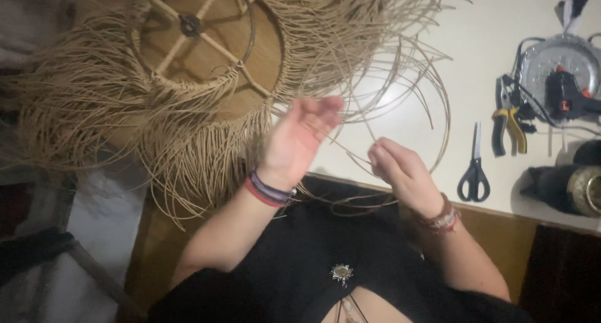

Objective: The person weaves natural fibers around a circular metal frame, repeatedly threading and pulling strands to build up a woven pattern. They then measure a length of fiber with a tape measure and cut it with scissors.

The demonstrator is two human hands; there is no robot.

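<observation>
Both hands are at work over the near edge of the white table (488,22): the left hand (297,141) is raised, palm up and fingers loosely curled, with a thin straw-coloured strand (350,149) running across its fingertips; the right hand (394,166) is pinched closed on the same strand lower down.

Largest item: one round fringed lampshade (188,79) of natural fibre, lying on the table's left part, its spoked frame (191,25) facing up. Judged progress: fringe already hangs dense around most of the visible ring, so the bulk appears covered; a loose bundle of long fibres (400,79) arcs free at the right, apparently not yet worked in. The far rim is out of view.

Remaining items, right side of the table: one silver plate (557,60) carrying one black glue gun (566,97), one dark bottle-like object (566,188), one pair of yellow-handled pliers (508,126), one pair of black scissors (474,173). Wristbands on both wrists.
</observation>
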